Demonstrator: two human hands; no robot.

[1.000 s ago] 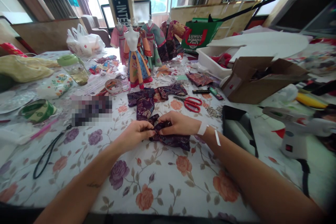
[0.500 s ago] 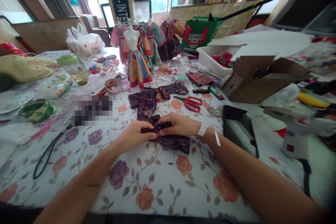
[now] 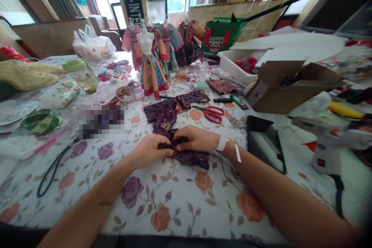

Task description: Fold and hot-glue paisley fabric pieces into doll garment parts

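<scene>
A small dark purple patterned fabric piece (image 3: pixel 192 157) lies on the floral tablecloth (image 3: pixel 174 197) in front of me. My left hand (image 3: pixel 149 148) pinches its top edge from the left, and my right hand (image 3: pixel 197 139) pinches the same edge from the right, fingertips nearly touching. Just beyond my hands lies a tiny purple doll jacket (image 3: pixel 165 114) with spread sleeves. Red-handled scissors (image 3: pixel 213 114) rest to the right of the jacket.
Several dressed doll mannequins (image 3: pixel 151 62) stand at the back centre. A glue gun (image 3: pixel 328 139) and a dark tray (image 3: pixel 266 143) sit at right, an open cardboard box (image 3: pixel 287 85) behind them. A jar (image 3: pixel 83 75), tape rolls (image 3: pixel 42 122) and a black cord (image 3: pixel 52 172) lie at left.
My hands stay closed on the purple fabric's top edge, with the fingers shifting slightly along it. The view has tipped down a little.
</scene>
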